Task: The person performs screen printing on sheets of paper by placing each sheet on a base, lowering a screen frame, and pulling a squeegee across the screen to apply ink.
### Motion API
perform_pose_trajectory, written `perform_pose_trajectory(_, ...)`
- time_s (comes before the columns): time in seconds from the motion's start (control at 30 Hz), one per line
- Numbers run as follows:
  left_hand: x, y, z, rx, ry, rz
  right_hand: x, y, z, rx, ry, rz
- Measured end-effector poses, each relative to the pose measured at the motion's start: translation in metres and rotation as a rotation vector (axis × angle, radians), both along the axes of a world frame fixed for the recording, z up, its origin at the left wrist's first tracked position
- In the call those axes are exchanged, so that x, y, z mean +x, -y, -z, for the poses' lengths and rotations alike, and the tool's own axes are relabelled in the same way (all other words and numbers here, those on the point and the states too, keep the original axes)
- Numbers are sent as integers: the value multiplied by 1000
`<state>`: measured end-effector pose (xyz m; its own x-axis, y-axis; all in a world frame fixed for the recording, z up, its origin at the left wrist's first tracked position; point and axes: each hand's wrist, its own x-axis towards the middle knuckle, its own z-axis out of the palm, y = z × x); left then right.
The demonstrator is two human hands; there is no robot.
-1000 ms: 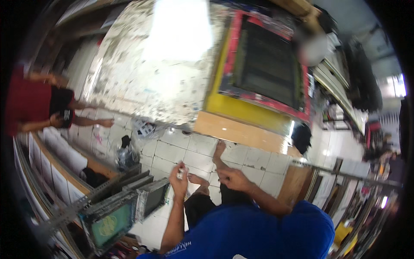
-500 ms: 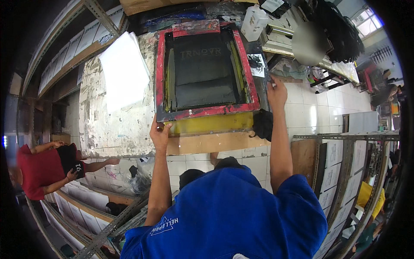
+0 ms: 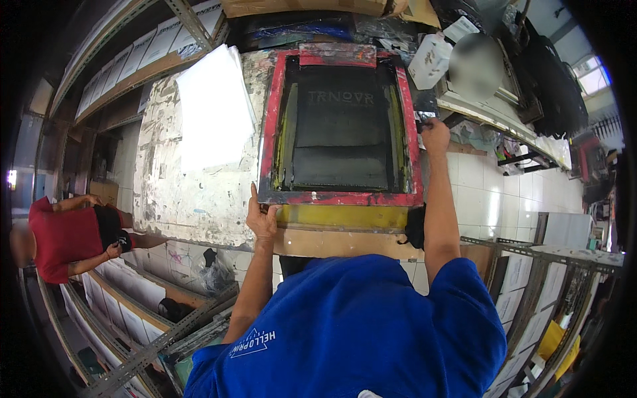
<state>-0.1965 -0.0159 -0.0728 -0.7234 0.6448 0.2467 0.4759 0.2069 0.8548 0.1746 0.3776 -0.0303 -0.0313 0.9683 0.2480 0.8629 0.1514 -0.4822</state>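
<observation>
A screen-printing frame (image 3: 355,198) with red, paint-stained edges lies on the worktable, its dark mesh (image 3: 342,129) carrying faint lettering. At its near left corner is my left hand (image 3: 261,217), index finger stretched along the side and thumb apart by the near edge. My right hand (image 3: 436,136) is beside the frame's right edge. Its fingers curl next to a small black-and-white piece (image 3: 424,117); what they hold is hidden. A red, stained block (image 3: 337,55) rests across the frame's far end. Below the near edge shows a yellow strip (image 3: 342,217).
White sheets (image 3: 215,109) lie stacked on the stained tabletop (image 3: 159,172) at left. A white jug (image 3: 430,62) stands at the far right, and a black cloth (image 3: 415,227) hangs by the near right corner. A person in red (image 3: 70,235) stands at left among shelves.
The view has turned and shifted, so the table sits lower and further right. My right hand has come closer to the black-and-white piece. My left hand stays at the frame's corner.
</observation>
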Motion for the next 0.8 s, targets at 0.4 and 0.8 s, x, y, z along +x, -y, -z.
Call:
perform_pose_trajectory(0.4,4,-6,-16,-70,-49,-34,-101,59,-76,-283,-525,-527)
perform_pose_trajectory(0.8,3,-6,-24,-181,-127,-8,-53,-178,-27,490,-687,32)
